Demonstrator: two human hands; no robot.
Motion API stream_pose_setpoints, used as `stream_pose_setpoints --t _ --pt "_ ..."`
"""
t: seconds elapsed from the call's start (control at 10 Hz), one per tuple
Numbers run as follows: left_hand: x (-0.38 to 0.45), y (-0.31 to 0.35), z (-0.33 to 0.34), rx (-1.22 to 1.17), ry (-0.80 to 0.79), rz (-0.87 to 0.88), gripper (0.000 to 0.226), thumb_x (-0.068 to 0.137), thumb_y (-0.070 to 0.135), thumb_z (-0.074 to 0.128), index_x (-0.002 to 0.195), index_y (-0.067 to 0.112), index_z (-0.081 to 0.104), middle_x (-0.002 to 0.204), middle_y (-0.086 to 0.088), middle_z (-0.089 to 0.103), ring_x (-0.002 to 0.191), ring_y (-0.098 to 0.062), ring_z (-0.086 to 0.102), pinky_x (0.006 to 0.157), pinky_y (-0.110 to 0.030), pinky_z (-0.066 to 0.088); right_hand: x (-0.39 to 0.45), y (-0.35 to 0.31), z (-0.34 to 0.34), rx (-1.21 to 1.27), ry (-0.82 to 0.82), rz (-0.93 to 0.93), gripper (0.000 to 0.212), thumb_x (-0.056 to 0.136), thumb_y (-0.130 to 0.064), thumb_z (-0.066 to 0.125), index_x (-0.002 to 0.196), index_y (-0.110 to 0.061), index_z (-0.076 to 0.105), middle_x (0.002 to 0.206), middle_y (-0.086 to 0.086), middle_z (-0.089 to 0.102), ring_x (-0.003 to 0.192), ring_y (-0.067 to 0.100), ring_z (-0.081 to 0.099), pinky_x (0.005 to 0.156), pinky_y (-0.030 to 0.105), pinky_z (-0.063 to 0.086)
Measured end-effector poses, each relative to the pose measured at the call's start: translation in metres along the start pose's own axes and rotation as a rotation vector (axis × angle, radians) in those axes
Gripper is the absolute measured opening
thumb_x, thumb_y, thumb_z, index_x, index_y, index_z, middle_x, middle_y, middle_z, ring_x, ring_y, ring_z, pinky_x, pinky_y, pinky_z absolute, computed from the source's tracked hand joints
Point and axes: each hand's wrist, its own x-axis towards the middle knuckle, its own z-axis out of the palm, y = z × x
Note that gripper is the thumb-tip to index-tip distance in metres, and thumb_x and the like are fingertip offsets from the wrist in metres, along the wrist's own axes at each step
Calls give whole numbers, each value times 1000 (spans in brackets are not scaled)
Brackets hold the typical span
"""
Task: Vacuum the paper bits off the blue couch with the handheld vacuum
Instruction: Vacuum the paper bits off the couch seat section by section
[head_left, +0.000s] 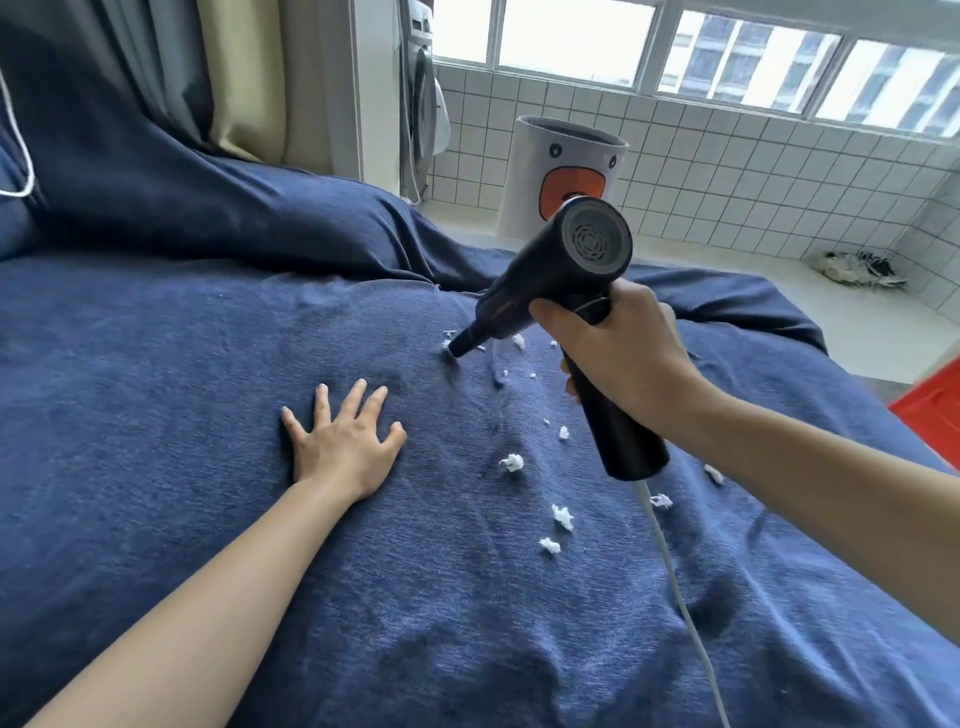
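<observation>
The blue couch (208, 519) fills the lower view under a dark blue cloth cover. My right hand (623, 358) grips the handle of the black handheld vacuum (561, 265). Its narrow nozzle tip (457, 349) touches the fabric among small white paper bits. Several more paper bits (511, 461) lie scattered on the seat below and to the right of the nozzle. My left hand (343, 436) lies flat with fingers spread on the cover, left of the nozzle. A white cord (680, 597) trails from the handle's end toward the lower right.
A white fabric bin with an orange mouth print (563, 171) stands on the tiled floor beyond the couch. Shoes (857, 267) lie by the tiled wall at right. A red object (930, 410) shows at the right edge. Curtains hang at the back left.
</observation>
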Motion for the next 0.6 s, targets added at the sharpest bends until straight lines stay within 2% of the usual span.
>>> stream_pose_setpoints --t 0.2,0.3,0.5,0.6 --pt "-2 0 1 -1 10 3 63 94 61 19 152 40 10 162 14 1 149 -28 -8 113 -64 -5 16 -3 16 -15 19 -42 23 88 -38 73 74 -26 59 61 -5 65 45 13 64 49 25 55" --pt "-4 0 1 3 17 5 62 94 60 18 152 40 10 162 14 1 149 -28 -7 113 -64 -5 27 2 27 -12 48 -25 22 86 -41 73 74 -27 60 61 -4 66 56 22 68 63 37 61" --pt "-3 0 2 8 26 9 63 93 61 18 152 40 9 162 14 1 149 -27 -7 113 -64 -5 41 8 30 -3 63 23 21 88 -37 72 78 -22 61 59 -3 65 38 13 63 50 30 58" --pt "-3 -1 3 12 30 6 63 93 61 18 152 40 10 162 13 2 149 -27 -7 113 -64 -4 40 12 26 -8 71 43 21 87 -37 72 82 -18 63 62 0 67 40 13 64 51 31 60"
